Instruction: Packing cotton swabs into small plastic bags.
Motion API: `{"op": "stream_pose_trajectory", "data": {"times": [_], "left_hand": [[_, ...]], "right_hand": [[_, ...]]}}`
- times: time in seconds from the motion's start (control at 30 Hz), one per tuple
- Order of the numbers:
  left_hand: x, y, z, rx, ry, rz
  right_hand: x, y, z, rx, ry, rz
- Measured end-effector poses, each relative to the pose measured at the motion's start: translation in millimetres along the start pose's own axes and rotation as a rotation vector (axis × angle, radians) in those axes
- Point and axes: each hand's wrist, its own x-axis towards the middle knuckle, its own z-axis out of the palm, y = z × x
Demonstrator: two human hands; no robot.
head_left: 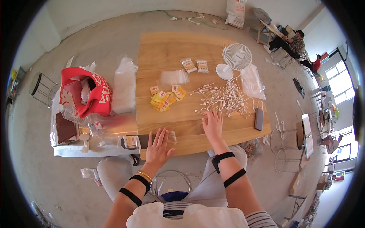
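Note:
My left hand [157, 146] lies flat near the table's front edge, fingers stretched out, over a dark strip. Beside its fingertips a row of cotton swabs [172, 137] sticks out to the right; whether they are in a bag is hidden by the hand. Left of it sits a filled pack of swabs [132, 142]. My right hand [213, 127] is closed in a pinch on a few cotton swabs [199, 112], just in front of a loose heap of swabs [224, 97]. Yellow printed cards [166, 100] lie in a scattered pile left of centre.
Clear bags [175, 77] and two filled packs [195, 65] lie farther back on the wooden table [171, 47]. A white fan [236, 57] stands back right, a grey power bank [259, 119] at the right edge. A red bag [89, 93] sits left; people sit at the far right.

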Motion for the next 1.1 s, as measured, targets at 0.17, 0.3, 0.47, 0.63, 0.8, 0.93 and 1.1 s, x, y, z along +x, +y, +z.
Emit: {"op": "stream_pose_trajectory", "data": {"times": [0.17, 0.3, 0.47, 0.63, 0.8, 0.93, 1.1], "left_hand": [[1, -1, -1, -0.005, -0.002, -0.003], [-1, -2, 3, -0.017, 0.024, 0.014], [0, -1, 2, -0.016, 0.027, -0.006], [1, 1, -2, -0.022, 0.050, 0.001], [1, 1, 2, -0.009, 0.006, 0.009], [-2, -2, 2, 0.035, 0.005, 0.016], [-4, -7, -11, 0.026, 0.035, -0.108]], "right_hand": [[11, -3, 19, 0.011, 0.013, -0.019], [12, -50, 33, 0.085, -0.037, -0.153], [-6, -103, 37, 0.403, -0.260, -0.230], [-18, -95, 33, 0.462, -0.251, -0.261], [-28, -83, 24, 0.561, -0.259, -0.167], [-52, -80, 6, 0.508, -0.270, -0.132], [-74, -92, -2, 0.206, -0.383, -0.320]]}}
